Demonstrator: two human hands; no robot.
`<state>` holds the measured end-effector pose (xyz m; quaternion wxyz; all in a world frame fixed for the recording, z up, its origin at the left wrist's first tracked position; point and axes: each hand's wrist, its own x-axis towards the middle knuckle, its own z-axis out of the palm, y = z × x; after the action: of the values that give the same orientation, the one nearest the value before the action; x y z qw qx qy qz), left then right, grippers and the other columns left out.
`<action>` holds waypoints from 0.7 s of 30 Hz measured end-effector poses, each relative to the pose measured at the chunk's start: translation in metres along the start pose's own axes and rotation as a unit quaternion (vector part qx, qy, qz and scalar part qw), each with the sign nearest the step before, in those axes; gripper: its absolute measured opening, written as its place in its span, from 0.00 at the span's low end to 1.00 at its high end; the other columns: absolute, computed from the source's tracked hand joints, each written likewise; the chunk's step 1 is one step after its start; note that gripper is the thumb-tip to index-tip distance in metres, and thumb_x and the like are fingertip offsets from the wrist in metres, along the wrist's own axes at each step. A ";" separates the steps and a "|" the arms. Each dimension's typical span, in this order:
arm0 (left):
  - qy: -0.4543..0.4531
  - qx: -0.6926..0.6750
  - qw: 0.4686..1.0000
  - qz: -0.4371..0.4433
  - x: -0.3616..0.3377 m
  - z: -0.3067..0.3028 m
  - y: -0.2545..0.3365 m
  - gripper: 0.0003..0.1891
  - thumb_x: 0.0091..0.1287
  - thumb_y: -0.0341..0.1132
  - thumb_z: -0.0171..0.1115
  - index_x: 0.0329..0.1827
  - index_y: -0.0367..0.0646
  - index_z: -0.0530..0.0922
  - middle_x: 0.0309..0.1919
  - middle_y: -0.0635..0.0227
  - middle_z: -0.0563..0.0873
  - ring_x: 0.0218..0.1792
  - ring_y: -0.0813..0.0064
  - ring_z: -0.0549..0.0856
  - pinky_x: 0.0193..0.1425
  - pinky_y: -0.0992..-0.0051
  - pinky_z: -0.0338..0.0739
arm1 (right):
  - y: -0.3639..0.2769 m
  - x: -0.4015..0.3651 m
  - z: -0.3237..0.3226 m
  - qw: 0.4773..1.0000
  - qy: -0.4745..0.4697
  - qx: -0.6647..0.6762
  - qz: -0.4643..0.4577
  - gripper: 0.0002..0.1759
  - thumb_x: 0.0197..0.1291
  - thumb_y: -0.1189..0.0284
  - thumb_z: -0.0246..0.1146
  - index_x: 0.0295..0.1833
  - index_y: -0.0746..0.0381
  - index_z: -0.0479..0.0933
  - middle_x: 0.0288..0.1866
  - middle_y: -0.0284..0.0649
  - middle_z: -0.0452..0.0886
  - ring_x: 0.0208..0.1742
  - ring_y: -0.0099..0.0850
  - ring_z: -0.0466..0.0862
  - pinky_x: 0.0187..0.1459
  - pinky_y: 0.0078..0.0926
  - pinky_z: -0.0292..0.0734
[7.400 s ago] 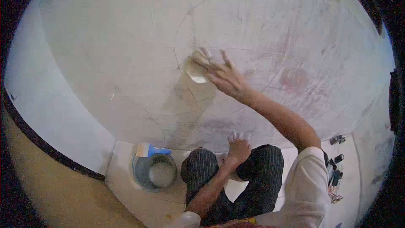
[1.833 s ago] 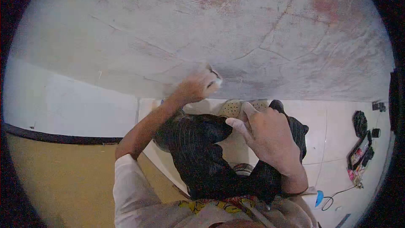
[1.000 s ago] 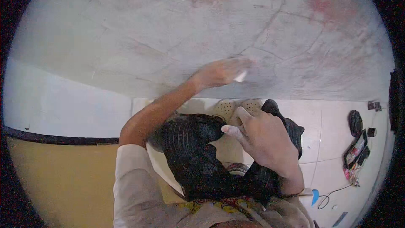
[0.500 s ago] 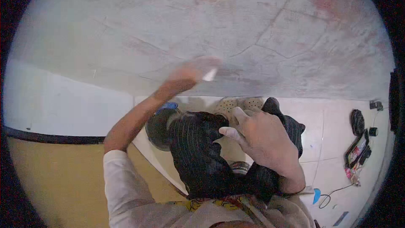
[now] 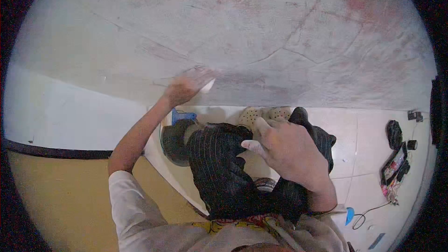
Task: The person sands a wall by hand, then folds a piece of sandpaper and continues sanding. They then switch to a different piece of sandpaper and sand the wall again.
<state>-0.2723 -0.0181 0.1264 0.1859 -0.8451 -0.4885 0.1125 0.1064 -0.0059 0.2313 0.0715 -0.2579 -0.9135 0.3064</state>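
Observation:
My left hand [image 5: 185, 87] is at the low part of a grey, patchy wall [image 5: 261, 28], closed on a small white flat piece [image 5: 208, 86] that looks like a folded sheet. The fingers are blurred and lie against the wall surface, which shows cracks, scratches and reddish stains. My right hand [image 5: 289, 149] hangs over my knees in dark striped trousers [image 5: 219, 168]. Its thumb and forefinger are stretched apart, whitish with dust, and nothing is held in it; the other fingers are partly hidden.
Beige clogs [image 5: 251, 116] are on my feet by the wall's base. A dark bucket [image 5: 176, 142] with a blue item [image 5: 183, 116] stands left of my knee. On the white tiled floor [image 5: 345, 158] at right lie a black bag [image 5: 394, 170], a cable [image 5: 373, 211] and small objects.
My left hand has slid to the left along the wall with the white piece. My right hand has stayed nearly where it was over my knees.

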 end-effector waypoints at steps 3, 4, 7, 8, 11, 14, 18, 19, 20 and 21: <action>0.060 -0.179 0.982 -0.015 0.047 0.001 0.025 0.29 0.64 0.27 0.55 0.72 0.42 0.70 0.68 0.59 0.76 0.68 0.60 0.76 0.73 0.67 0.71 | -0.003 0.003 -0.004 1.000 -0.011 -0.003 -0.007 0.27 0.70 0.51 0.56 0.51 0.67 0.73 0.29 0.53 0.81 0.38 0.54 0.84 0.40 0.49 0.80; 0.080 -0.236 0.969 0.000 0.076 -0.025 0.041 0.28 0.65 0.27 0.54 0.72 0.41 0.70 0.68 0.58 0.76 0.69 0.60 0.75 0.73 0.66 0.70 | -0.004 0.003 -0.004 1.000 -0.029 -0.003 -0.001 0.27 0.71 0.51 0.55 0.51 0.67 0.73 0.30 0.53 0.82 0.39 0.54 0.84 0.40 0.48 0.80; 0.145 -0.300 0.941 0.056 0.142 -0.036 0.084 0.30 0.66 0.26 0.53 0.74 0.40 0.66 0.71 0.55 0.72 0.72 0.58 0.70 0.77 0.64 0.63 | -0.010 0.009 -0.011 0.996 -0.080 0.003 0.033 0.26 0.71 0.51 0.55 0.52 0.67 0.73 0.34 0.56 0.82 0.43 0.54 0.83 0.44 0.49 0.79; 0.148 -0.302 0.940 0.048 0.150 -0.038 0.084 0.30 0.66 0.26 0.53 0.74 0.40 0.66 0.71 0.55 0.72 0.72 0.58 0.70 0.77 0.64 0.63 | -0.010 0.010 -0.008 0.996 -0.087 -0.002 0.030 0.26 0.71 0.51 0.55 0.52 0.67 0.73 0.34 0.56 0.82 0.43 0.54 0.83 0.44 0.49 0.79; 0.188 -0.305 0.926 0.116 0.149 -0.046 0.076 0.31 0.66 0.26 0.53 0.75 0.39 0.63 0.72 0.56 0.70 0.74 0.59 0.68 0.79 0.63 0.60 | -0.002 0.012 0.007 0.998 -0.056 -0.025 -0.011 0.26 0.71 0.52 0.55 0.51 0.67 0.73 0.39 0.58 0.82 0.48 0.56 0.82 0.47 0.48 0.78; 0.056 -0.274 0.958 0.056 0.083 -0.046 0.035 0.31 0.66 0.27 0.53 0.76 0.41 0.64 0.73 0.59 0.71 0.73 0.60 0.69 0.79 0.63 0.61 | -0.001 0.006 0.006 0.998 -0.050 -0.005 -0.049 0.25 0.71 0.53 0.55 0.52 0.67 0.72 0.40 0.58 0.81 0.49 0.57 0.81 0.49 0.49 0.78; 0.013 -0.105 0.994 0.039 0.013 -0.038 0.009 0.30 0.66 0.28 0.53 0.74 0.45 0.68 0.73 0.61 0.71 0.73 0.61 0.69 0.78 0.63 0.63 | -0.006 -0.008 0.007 0.996 -0.075 -0.013 -0.048 0.25 0.71 0.53 0.55 0.52 0.67 0.72 0.41 0.56 0.81 0.49 0.55 0.82 0.50 0.48 0.77; -0.007 -0.092 0.996 0.014 0.015 -0.035 0.012 0.29 0.66 0.29 0.53 0.74 0.44 0.69 0.73 0.61 0.71 0.73 0.61 0.70 0.77 0.63 0.65 | -0.005 -0.009 0.007 0.996 -0.063 -0.016 -0.061 0.25 0.71 0.53 0.55 0.52 0.67 0.72 0.41 0.56 0.81 0.49 0.55 0.83 0.51 0.48 0.77; -0.027 -0.080 0.996 -0.016 0.018 -0.036 0.017 0.29 0.66 0.29 0.54 0.73 0.43 0.69 0.73 0.62 0.72 0.73 0.62 0.70 0.77 0.64 0.66 | -0.005 -0.009 0.006 0.996 -0.064 -0.019 -0.063 0.25 0.71 0.53 0.55 0.52 0.67 0.72 0.41 0.56 0.81 0.49 0.55 0.83 0.51 0.48 0.77; -0.054 -0.214 0.975 -0.039 0.039 -0.038 0.029 0.29 0.66 0.30 0.54 0.74 0.42 0.68 0.73 0.63 0.71 0.72 0.63 0.71 0.76 0.65 0.67 | -0.005 -0.011 0.006 0.995 -0.070 -0.019 -0.068 0.25 0.71 0.53 0.55 0.52 0.68 0.74 0.41 0.55 0.82 0.49 0.53 0.83 0.49 0.47 0.79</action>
<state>-0.2162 -0.0048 0.1479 -0.0219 -0.8381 -0.5433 0.0438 0.1117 -0.0177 0.2302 0.0228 -0.1744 -0.9374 0.3005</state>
